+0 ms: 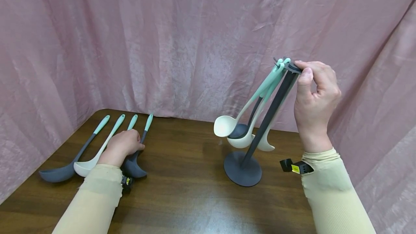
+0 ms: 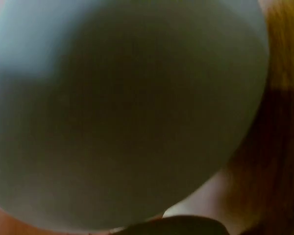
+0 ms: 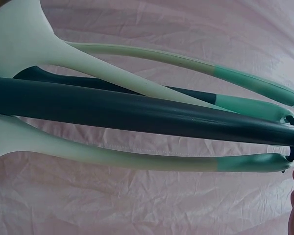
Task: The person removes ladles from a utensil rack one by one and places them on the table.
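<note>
At the left, my left hand (image 1: 125, 143) reaches over the laid-out utensils and pinches the shaft of a dark grey ladle (image 1: 134, 169) with a mint handle end. A blurred rounded bowl (image 2: 137, 122) fills most of the left wrist view, very close up. Under this hand another mint handle (image 1: 132, 121) shows only its end; the rest is hidden. My right hand (image 1: 315, 93) pinches the top of a dark utensil stand (image 1: 273, 109) between thumb and fingers. From its hooks hang a white spoon (image 1: 225, 126), a dark utensil (image 1: 239, 130) and white ladles (image 1: 241, 142).
Left of my left hand lie a white ladle (image 1: 100, 151) and a dark grey ladle (image 1: 68, 170), side by side on the brown wooden table (image 1: 185, 190). The stand's round base (image 1: 242, 176) rests toward the table's right. Pink curtains (image 1: 195, 46) close off the back and sides.
</note>
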